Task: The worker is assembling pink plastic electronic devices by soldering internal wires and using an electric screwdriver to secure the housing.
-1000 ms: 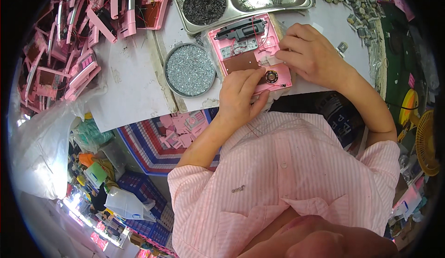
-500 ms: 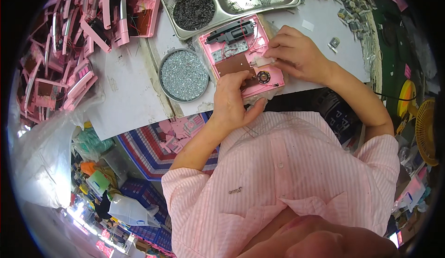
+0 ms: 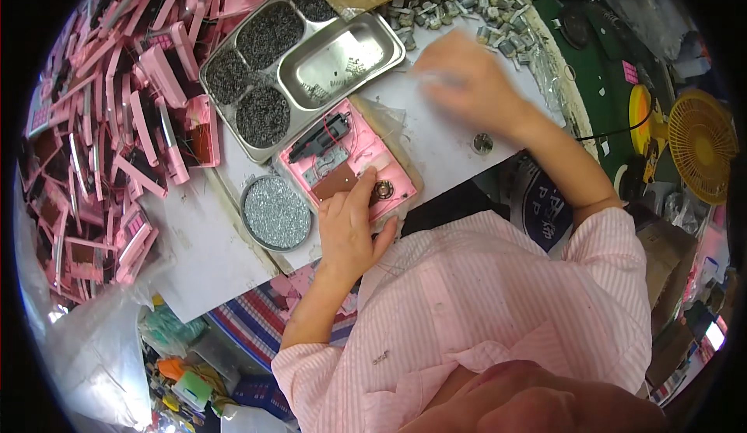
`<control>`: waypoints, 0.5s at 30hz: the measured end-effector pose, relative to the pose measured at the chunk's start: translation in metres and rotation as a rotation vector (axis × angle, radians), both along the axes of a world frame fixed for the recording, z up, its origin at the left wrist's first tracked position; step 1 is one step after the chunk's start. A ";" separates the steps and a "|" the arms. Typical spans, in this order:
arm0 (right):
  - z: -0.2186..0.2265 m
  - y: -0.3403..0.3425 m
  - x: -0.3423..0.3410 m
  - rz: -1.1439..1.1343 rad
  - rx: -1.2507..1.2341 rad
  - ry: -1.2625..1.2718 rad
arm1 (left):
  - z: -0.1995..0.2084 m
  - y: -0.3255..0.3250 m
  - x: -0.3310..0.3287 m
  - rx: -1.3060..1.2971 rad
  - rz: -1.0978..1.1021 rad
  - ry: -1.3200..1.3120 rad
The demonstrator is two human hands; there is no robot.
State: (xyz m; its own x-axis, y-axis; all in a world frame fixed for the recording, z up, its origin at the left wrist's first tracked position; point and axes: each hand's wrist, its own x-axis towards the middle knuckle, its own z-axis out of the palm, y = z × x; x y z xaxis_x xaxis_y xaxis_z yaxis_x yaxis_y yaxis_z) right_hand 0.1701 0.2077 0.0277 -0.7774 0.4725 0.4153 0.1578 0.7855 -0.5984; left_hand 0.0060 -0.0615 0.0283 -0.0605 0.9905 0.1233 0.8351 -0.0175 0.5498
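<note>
Right hand (image 3: 467, 83) left pink casing (image 3: 350, 161); left fingers (image 3: 354, 199) press it.

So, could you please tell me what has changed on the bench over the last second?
The right hand has left the pink open casing and moved up toward the pile of small grey parts, blurred in motion. The left hand stays pressed on the casing; the round tin and steel tray are unmoved.

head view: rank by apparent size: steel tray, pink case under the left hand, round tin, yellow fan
1. steel tray
2. pink case
3. round tin and yellow fan look alike; the fan sits at the warped rim, so unranked.
</note>
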 end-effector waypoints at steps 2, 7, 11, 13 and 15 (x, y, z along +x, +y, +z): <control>-0.001 0.060 0.025 -0.344 0.261 -0.055 | 0.000 -0.001 0.003 -0.022 0.017 0.013; -0.011 0.097 0.044 -0.630 0.389 -0.468 | 0.009 0.006 0.002 -0.048 0.008 -0.011; -0.004 0.077 0.038 -0.455 0.368 -0.043 | 0.013 0.016 0.001 0.183 0.112 -0.180; 0.004 0.043 0.022 -0.249 0.004 0.044 | 0.035 0.035 0.003 0.053 0.229 -0.366; 0.020 0.005 0.005 0.060 -0.537 -0.015 | 0.037 0.057 0.004 0.083 0.283 -0.569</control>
